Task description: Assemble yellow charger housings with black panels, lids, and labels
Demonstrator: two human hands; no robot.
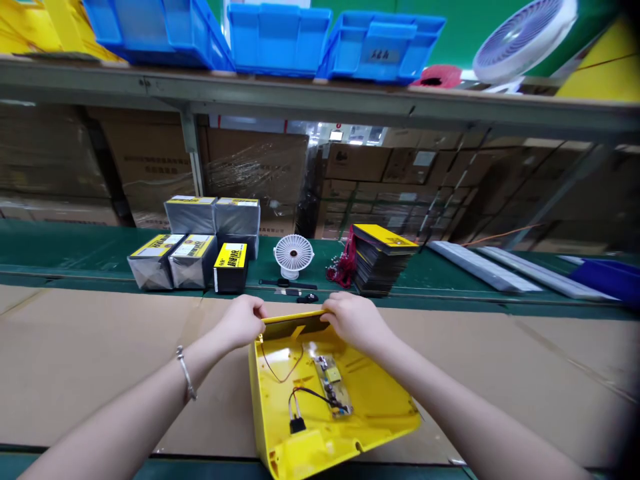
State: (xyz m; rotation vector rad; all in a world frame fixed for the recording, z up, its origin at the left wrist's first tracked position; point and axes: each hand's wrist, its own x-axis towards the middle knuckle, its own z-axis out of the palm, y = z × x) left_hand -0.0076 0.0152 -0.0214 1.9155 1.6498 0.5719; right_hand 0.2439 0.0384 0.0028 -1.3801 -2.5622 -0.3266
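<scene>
A yellow plastic housing [380, 387] lies open side up in front of me, slightly turned. Inside it sit a circuit board [333, 387], a black connector [297, 425] on short wires, and a thin red wire loop. Along its far wall runs a dark panel [285, 329] with a yellow tab on it. My left hand [243, 321] pinches the far left corner of the housing, fingers closed. At the far right corner my right hand [354, 320] is closed over the same edge; its fingertips are partly hidden.
Beyond the cardboard-covered bench [100, 360] stand wrapped boxes [193, 260], a black-and-yellow box [231, 267], a small white fan [293, 255] and a stack of panels [383, 260] with red wires [343, 267]. Metal strips [483, 267] lie right. Blue bins [280, 40] line the overhead shelf.
</scene>
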